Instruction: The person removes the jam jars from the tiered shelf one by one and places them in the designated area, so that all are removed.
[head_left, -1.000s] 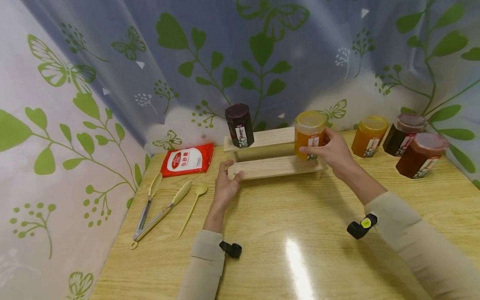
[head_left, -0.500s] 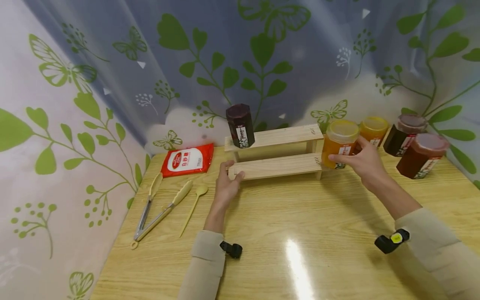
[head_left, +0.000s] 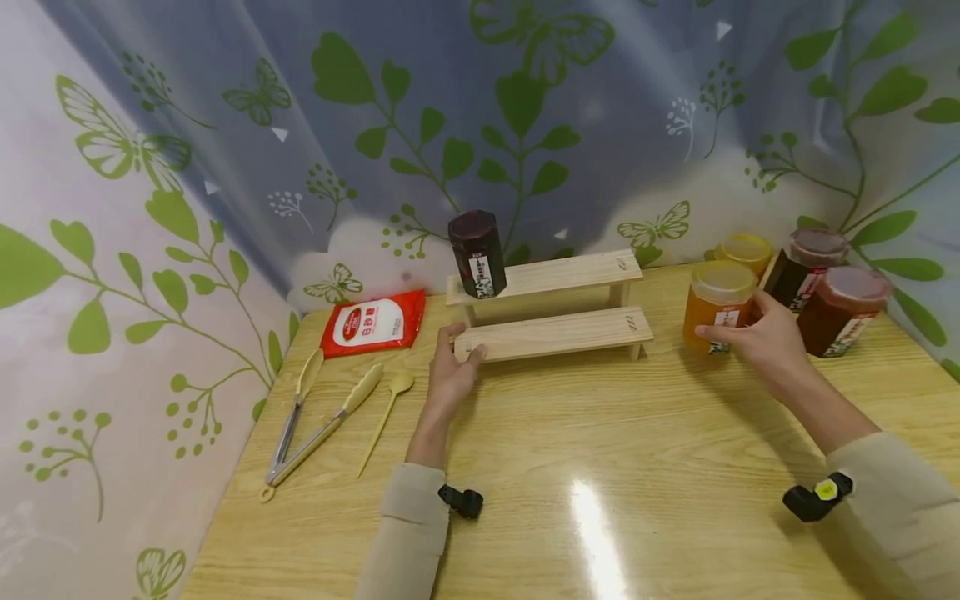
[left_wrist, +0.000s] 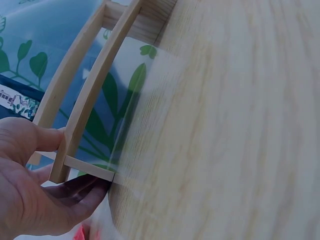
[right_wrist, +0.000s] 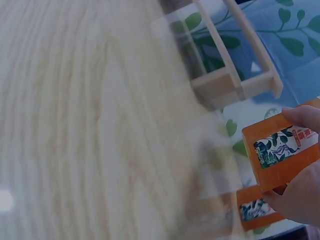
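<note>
My right hand (head_left: 776, 346) grips an orange jar (head_left: 712, 312) with a pale yellow lid, right of the two-tier wooden rack (head_left: 555, 332). In the right wrist view, thumb and fingers hold either side of this upright jar (right_wrist: 272, 155); whether its base touches the table cannot be told. At the rack's left end, my left hand (head_left: 452, 371) holds the lower shelf, thumb on top. The left wrist view shows its fingers (left_wrist: 90, 200) curled beneath the board. A dark purple jar (head_left: 477, 254) stands on the upper shelf's left end.
Behind the held jar stands another orange jar (head_left: 746, 250), partly hidden. Two dark red jars (head_left: 806, 271) (head_left: 840, 312) stand farther right. On the left lie a red-and-white packet (head_left: 373, 323), open tongs (head_left: 318, 437) and a yellow spoon (head_left: 386, 417). A patterned curtain (head_left: 420, 167) hangs behind.
My right hand has carried the orange jar rightward from the lower shelf's right end to beside the other jars. The left hand keeps its hold on the rack.
</note>
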